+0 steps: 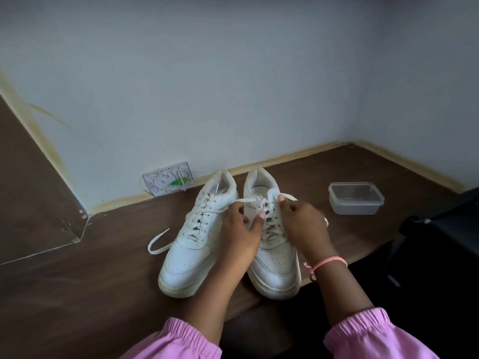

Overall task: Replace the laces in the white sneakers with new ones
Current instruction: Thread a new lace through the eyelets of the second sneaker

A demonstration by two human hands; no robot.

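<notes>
Two white sneakers stand side by side on the brown table, toes toward me. The left sneaker [190,244] is laced, and one lace end [158,240] trails off to its left on the table. My left hand [241,229] and my right hand [302,224] are over the right sneaker [274,265], at its upper eyelets. My left hand pinches a strand of its white lace [246,200] that runs up between the shoes. My right hand pinches the other lace end [289,196] near the tongue. The hands hide the middle of that shoe's lacing.
A clear plastic container [356,198] stands on the table [103,281] to the right of the shoes. A white wall plate with a green mark [168,181] sits at the base of the wall behind. A dark object [440,229] lies at the table's right edge.
</notes>
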